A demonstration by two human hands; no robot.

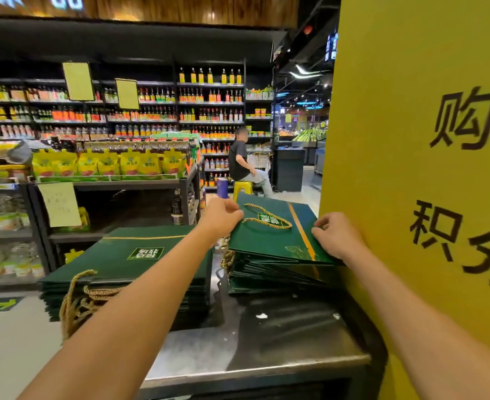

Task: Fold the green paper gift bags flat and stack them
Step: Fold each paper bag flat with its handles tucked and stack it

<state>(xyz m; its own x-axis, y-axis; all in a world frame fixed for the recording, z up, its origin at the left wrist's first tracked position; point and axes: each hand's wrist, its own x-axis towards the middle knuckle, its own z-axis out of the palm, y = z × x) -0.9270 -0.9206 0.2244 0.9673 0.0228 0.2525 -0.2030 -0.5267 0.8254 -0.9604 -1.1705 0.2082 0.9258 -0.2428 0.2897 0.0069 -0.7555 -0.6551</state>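
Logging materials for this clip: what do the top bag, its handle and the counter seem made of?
The top bag looks like stiff dark-green paper or card, slightly glossy, with crisp flat edges. Its handle is twisted gold cord, probably textile; strands show. The counter is likely stainless steel: grey, reflective, bright rim.

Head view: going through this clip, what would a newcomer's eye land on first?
The big yellow sign with black characters fills the right side. At centre, the left hand and right hand hold opposite edges of the top green bag on the right-hand stack, with a second stack to its left. Behind, shelves of bottles line the shop.
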